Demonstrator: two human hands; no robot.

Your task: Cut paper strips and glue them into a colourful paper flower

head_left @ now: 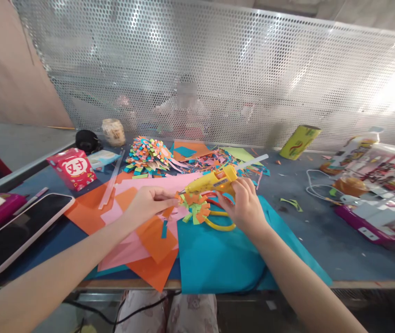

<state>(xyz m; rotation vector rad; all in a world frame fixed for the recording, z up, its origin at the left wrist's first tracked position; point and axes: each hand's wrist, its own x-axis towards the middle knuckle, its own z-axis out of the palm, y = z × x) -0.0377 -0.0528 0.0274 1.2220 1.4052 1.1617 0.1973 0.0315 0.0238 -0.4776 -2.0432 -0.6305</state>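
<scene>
My right hand (pixel 247 206) is wrapped round a yellow hot glue gun (pixel 209 181), a clear glue stick (pixel 252 162) poking out of its back. The gun's nozzle points left, close to the fingertips of my left hand (pixel 154 203). Those fingers pinch something at the left edge of a fringed paper flower (pixel 195 210) in orange and green; whether they grip the flower itself is hard to see. Beneath lie a blue paper sheet (pixel 218 259) and scissors with yellow and red handles (pixel 220 225). Orange sheets (pixel 157 238) and pink paper (pixel 128 252) overlap under my left hand.
A heap of fringed paper flowers (pixel 148 155) and paper shreds (pixel 211 162) lie behind. To the left are a red packet (pixel 74 169), a phone (pixel 20 236) and a glue stick (pixel 112 180). At right stand a yellow-green tube (pixel 299 142), a bottle (pixel 355 148) and a purple power strip (pixel 367 226).
</scene>
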